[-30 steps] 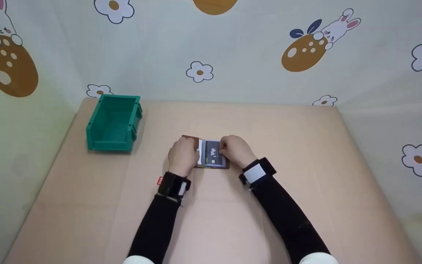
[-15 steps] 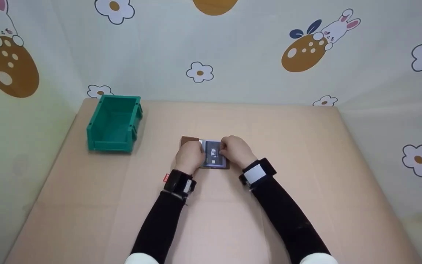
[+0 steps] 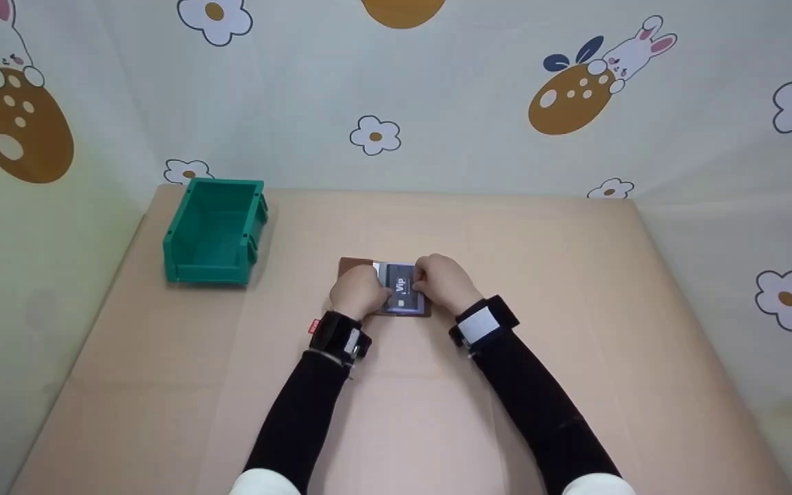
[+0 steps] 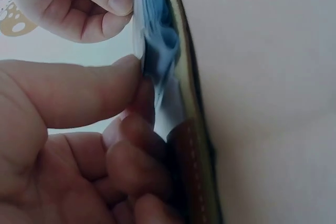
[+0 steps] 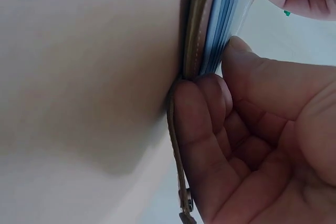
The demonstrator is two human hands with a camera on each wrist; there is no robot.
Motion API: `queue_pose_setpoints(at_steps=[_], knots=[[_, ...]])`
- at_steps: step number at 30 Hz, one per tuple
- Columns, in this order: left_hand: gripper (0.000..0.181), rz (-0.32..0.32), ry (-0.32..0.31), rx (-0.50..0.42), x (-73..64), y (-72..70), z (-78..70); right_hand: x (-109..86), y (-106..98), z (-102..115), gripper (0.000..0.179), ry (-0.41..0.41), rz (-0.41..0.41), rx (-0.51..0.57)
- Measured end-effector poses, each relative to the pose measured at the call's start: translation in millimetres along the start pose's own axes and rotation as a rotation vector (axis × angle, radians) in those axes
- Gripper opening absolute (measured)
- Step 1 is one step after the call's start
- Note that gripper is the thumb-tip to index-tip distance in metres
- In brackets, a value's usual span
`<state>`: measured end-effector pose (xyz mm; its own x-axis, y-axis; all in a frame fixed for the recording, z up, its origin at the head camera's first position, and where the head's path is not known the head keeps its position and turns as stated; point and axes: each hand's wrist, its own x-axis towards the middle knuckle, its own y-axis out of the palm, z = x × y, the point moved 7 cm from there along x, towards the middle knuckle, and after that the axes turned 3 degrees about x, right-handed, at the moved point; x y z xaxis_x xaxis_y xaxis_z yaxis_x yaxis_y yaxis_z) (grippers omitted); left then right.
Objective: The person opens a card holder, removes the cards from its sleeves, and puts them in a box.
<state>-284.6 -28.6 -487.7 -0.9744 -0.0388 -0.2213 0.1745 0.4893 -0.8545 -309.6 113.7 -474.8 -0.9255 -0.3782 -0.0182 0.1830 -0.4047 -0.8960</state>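
A brown card holder [image 3: 353, 262] lies opened out on the table, with a stack of bluish clear plastic sleeves [image 5: 224, 9] inside it. A dark card marked "Vip" [image 3: 400, 285] lies at the top of the stack. My left hand [image 3: 360, 290] is at the card's left edge, thumb and forefinger pinching there; its curled other fingers are by the holder's stitched brown flap [image 4: 188, 156]. On the opposite side, my right hand [image 3: 445, 282] pinches the sleeves' edge, thumb on top and fingers at the holder's side. A strap with a metal snap [image 5: 181, 177] hangs beside those fingers.
A green plastic bin [image 3: 214, 234] stands at the table's back left. Patterned cloth walls [image 3: 465, 103] rise behind the table [image 3: 540, 247] and on both sides. Both wrists wear black bands [image 3: 484, 322].
My left hand has slid right over the card holder, uncovering more of the brown left flap, and its thumb now reaches the card's left edge. My right hand has stayed put.
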Motion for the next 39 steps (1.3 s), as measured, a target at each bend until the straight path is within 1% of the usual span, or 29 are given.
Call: queue_pose_setpoints(at_steps=[6, 9, 16, 21, 25, 31, 34, 39], knots=[[0.022, 0.023, -0.025, -0.006, 0.0, 3.0, 0.7, 0.2, -1, -1, 0.014, 0.013, -0.002, -0.007], [0.023, 0.034, -0.026, -0.008, -0.7, 3.5, 0.7, 0.6, 0, -2, 0.016, 0.023, 0.002, -0.014], [0.023, 0.046, -0.033, -0.039, -0.3, 2.2, 2.3, 2.4, 1, -5, 0.017, 0.042, 0.015, -0.005], [0.026, 0.055, -0.041, -0.034, -0.4, 0.8, 4.0, 2.5, 2, -6, 0.017, 0.048, 0.016, -0.003], [0.027, 0.048, -0.028, -0.05, -0.2, -1.3, 6.5, 2.2, 3, -6, 0.016, 0.048, 0.016, -0.003], [0.022, 0.034, 0.004, -0.069, 0.3, -5.5, 12.1, 1.1, 4, -7, 0.017, 0.064, 0.028, -0.013], [0.026, 0.035, 0.017, -0.074, -0.1, -6.9, 14.8, 0.7, 4, -7, 0.017, 0.065, 0.03, -0.023], [0.04, 0.044, 0.032, -0.087, -0.9, -9.2, 18.0, 1.3, 5, -8, 0.017, 0.061, 0.031, -0.017]])
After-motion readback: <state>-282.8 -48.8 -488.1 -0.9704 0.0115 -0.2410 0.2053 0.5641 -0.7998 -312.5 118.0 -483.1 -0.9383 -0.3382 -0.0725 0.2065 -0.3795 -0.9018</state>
